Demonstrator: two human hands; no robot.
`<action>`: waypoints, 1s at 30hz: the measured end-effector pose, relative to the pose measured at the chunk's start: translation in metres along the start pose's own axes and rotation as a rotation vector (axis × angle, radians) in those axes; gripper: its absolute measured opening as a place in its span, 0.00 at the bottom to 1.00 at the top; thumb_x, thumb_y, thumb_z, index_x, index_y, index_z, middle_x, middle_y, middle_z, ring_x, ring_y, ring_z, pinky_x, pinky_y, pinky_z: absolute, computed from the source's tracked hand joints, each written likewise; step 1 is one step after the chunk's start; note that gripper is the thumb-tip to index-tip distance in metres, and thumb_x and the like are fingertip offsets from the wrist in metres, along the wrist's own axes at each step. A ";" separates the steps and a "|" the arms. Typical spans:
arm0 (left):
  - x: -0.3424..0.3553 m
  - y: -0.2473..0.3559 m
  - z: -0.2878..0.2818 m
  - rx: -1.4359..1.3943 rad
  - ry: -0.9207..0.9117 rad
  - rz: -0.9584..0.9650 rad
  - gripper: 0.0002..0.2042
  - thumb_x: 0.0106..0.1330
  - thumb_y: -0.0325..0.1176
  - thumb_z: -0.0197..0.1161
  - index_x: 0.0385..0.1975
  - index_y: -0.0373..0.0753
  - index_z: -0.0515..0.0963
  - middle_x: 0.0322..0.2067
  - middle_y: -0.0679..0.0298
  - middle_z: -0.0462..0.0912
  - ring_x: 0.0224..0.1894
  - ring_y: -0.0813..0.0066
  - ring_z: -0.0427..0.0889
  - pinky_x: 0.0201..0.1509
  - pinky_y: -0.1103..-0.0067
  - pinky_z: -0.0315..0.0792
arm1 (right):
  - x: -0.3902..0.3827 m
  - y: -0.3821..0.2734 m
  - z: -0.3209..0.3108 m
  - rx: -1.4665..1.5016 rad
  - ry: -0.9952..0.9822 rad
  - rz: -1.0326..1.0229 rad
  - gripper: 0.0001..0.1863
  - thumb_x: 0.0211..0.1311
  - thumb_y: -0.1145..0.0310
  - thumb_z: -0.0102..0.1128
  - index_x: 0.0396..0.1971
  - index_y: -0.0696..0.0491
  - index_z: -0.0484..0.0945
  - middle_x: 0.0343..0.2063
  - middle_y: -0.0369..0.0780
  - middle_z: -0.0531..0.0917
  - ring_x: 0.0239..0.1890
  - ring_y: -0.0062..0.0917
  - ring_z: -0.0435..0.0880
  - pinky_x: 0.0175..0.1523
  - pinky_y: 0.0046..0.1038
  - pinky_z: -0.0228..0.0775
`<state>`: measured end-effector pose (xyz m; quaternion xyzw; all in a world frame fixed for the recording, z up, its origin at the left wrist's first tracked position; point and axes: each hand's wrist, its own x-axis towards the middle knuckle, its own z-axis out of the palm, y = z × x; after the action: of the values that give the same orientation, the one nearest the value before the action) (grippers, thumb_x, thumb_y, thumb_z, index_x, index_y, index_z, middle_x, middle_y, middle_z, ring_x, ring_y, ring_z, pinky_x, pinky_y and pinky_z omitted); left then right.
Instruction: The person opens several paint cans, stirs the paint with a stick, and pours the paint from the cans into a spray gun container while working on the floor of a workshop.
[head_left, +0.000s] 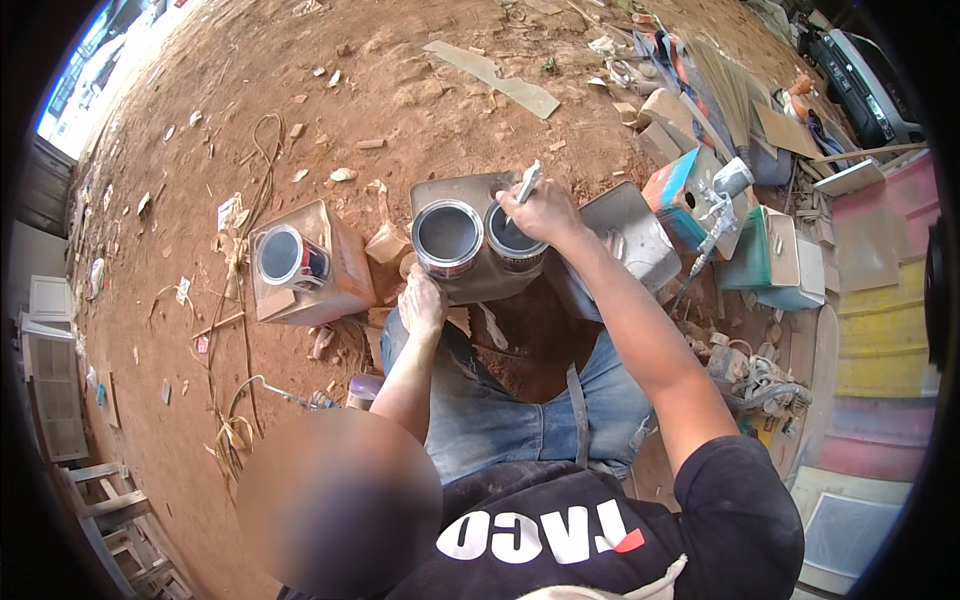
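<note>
Reddish dirt (350, 115) spreads around; the right hand (545, 212) has its fingers closed round a pale stick (529, 181) over the right can (515, 257), near the right edge of the grey stand (432, 192); the left hand (423, 303) curls beside the left can (447, 238), whether holding anything I cannot tell

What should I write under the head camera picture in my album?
Right hand gripping a pale tool over one open can, left hand near the neighbouring can.
</note>
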<state>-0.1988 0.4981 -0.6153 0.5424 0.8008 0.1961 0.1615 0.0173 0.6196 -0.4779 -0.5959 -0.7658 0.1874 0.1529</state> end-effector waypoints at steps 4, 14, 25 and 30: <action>0.000 -0.002 0.000 -0.022 -0.008 0.023 0.11 0.70 0.31 0.43 0.43 0.34 0.70 0.40 0.44 0.83 0.43 0.45 0.84 0.50 0.56 0.74 | -0.005 -0.006 -0.010 -0.176 0.000 0.104 0.26 0.63 0.48 0.53 0.29 0.59 0.85 0.29 0.57 0.85 0.37 0.49 0.87 0.46 0.48 0.79; 0.001 -0.004 0.003 -0.008 -0.026 0.004 0.11 0.70 0.31 0.41 0.43 0.35 0.70 0.41 0.44 0.83 0.43 0.46 0.84 0.51 0.57 0.73 | -0.002 -0.003 0.002 -0.149 0.034 0.058 0.27 0.65 0.46 0.54 0.30 0.58 0.85 0.28 0.56 0.85 0.36 0.50 0.87 0.42 0.45 0.80; 0.001 -0.004 0.001 -0.024 -0.044 -0.001 0.13 0.70 0.32 0.41 0.48 0.35 0.69 0.43 0.42 0.82 0.44 0.43 0.83 0.51 0.55 0.73 | -0.005 -0.007 -0.010 -0.227 -0.089 0.093 0.27 0.63 0.46 0.54 0.33 0.59 0.85 0.29 0.51 0.87 0.39 0.47 0.88 0.46 0.45 0.80; 0.002 -0.004 0.002 -0.073 -0.078 -0.027 0.17 0.71 0.34 0.41 0.55 0.36 0.68 0.47 0.40 0.81 0.47 0.38 0.81 0.53 0.52 0.72 | -0.004 -0.009 -0.009 -0.042 0.049 -0.026 0.26 0.62 0.48 0.56 0.31 0.59 0.85 0.28 0.54 0.85 0.36 0.47 0.87 0.45 0.45 0.79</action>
<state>-0.2023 0.4992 -0.6193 0.5325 0.7935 0.2014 0.2150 0.0145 0.6151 -0.4660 -0.5934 -0.7733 0.1545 0.1614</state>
